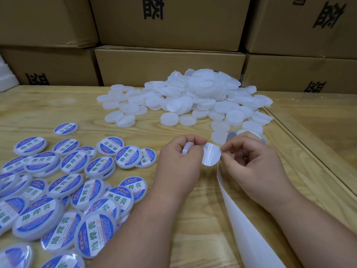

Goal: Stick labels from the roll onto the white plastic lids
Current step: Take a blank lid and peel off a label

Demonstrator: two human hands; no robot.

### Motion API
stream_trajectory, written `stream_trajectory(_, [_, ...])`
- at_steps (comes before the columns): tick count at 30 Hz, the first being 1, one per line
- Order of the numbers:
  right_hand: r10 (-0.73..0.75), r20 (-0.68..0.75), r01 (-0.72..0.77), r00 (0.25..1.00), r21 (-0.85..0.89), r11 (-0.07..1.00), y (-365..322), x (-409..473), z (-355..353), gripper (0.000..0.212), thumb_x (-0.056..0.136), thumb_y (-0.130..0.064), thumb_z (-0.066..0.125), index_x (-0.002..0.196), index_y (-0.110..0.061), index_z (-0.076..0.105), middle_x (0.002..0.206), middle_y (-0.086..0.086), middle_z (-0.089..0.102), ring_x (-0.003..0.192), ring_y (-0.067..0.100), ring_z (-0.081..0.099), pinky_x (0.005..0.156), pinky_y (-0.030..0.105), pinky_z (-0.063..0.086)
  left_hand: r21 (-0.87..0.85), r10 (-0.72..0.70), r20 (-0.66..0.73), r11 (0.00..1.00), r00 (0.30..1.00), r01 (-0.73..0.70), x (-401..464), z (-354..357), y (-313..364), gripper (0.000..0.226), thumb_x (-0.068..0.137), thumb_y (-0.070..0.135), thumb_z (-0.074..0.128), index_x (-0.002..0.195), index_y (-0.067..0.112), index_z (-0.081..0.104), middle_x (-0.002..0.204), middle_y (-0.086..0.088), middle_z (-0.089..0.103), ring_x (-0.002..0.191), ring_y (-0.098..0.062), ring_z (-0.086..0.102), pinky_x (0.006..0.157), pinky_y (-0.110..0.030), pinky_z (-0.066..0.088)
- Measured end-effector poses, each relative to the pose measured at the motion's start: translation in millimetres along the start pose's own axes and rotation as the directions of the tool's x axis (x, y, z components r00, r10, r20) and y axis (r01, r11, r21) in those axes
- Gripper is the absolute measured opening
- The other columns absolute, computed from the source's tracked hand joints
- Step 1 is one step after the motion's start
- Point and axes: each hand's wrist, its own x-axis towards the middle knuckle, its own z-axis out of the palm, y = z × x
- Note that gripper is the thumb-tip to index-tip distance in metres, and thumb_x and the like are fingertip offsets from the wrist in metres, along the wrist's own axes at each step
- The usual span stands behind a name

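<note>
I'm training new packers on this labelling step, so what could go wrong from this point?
1. The round label hangs in the air, pinched only at its edge by the right hand; it could curl and stick to itself or land off-centre.
2. The left hand covers most of the lid, leaving little face visible for aiming.
3. The backing strip trails under the right wrist and could snag.

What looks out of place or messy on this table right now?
Nothing looks damaged or spilled. The blank lids lie in a loose heap, some tilted on edge, and the labelled lids overlap untidily. The backing strip trails off the near edge.
</note>
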Motion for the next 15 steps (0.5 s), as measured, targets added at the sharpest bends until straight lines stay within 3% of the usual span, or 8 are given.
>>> stream_trajectory(4, [-0.046, 0.005, 0.046, 0.999, -0.002, 0.999, -2.3, -1.8, 0.6, 0.022, 0.077, -0.014, 0.076, 0.080, -0.035, 0.070, 0.084, -0.009, 0.056, 0.054, 0.013, 0.044, 0.060, 0.013, 0.039, -0.033, -0.001, 0.011, 0.999, 1.000, 0.001, 0.7, -1.6, -0.5, 0.026, 0.070, 0.024, 0.052, 0.079, 0.031, 0.076, 0.078, 0.017, 0.072, 0.063, 0.000, 0.060, 0.053, -0.013, 0.047])
stream_trajectory(9, [-0.033, -0.031, 0.034, 0.999, 0.053, 0.998, -5.5, -0.6, 2.0, 0.014, 0.077, -0.016, 0.072, 0.075, -0.028, 0.065, 0.076, -0.007, 0.057, 0.057, 0.010, 0.046, 0.056, 0.016, 0.039, -0.187, 0.023, 0.030, 0.982, 0.999, -0.017, 1.1, -2.1, 5.0, 0.021, 0.078, 0.029, 0.053, 0.085, 0.023, 0.071, 0.077, 0.000, 0.067, 0.061, -0.019, 0.060, 0.056, -0.027, 0.048])
stream_trajectory(13, [0.157, -0.064, -0.140, 0.985, 0.215, 0.966, -5.1, 1.1, 0.0, 0.020, 0.085, -0.010, 0.073, 0.072, -0.023, 0.064, 0.063, -0.005, 0.051, 0.052, 0.007, 0.044, 0.048, 0.022, 0.039, -0.346, 0.004, 0.067, 0.938, 0.998, 0.019, -1.6, -3.4, 7.5, 0.036, 0.074, 0.028, 0.036, 0.103, 0.015, 0.054, 0.076, -0.012, 0.070, 0.053, -0.027, 0.062, 0.041, -0.024, 0.034])
stream_trajectory(15, [0.313, 0.031, -0.292, 0.949, 0.458, 0.840, -5.9, 3.6, -4.0, 0.019, 0.084, -0.011, 0.067, 0.070, -0.022, 0.061, 0.057, 0.000, 0.041, 0.044, 0.012, 0.033, 0.040, 0.025, 0.029, -0.404, -0.036, 0.072, 0.913, 0.997, 0.062, -2.1, -1.8, 8.3, 0.034, 0.077, 0.028, 0.036, 0.103, 0.013, 0.051, 0.085, -0.015, 0.075, 0.060, -0.029, 0.068, 0.039, -0.024, 0.036])
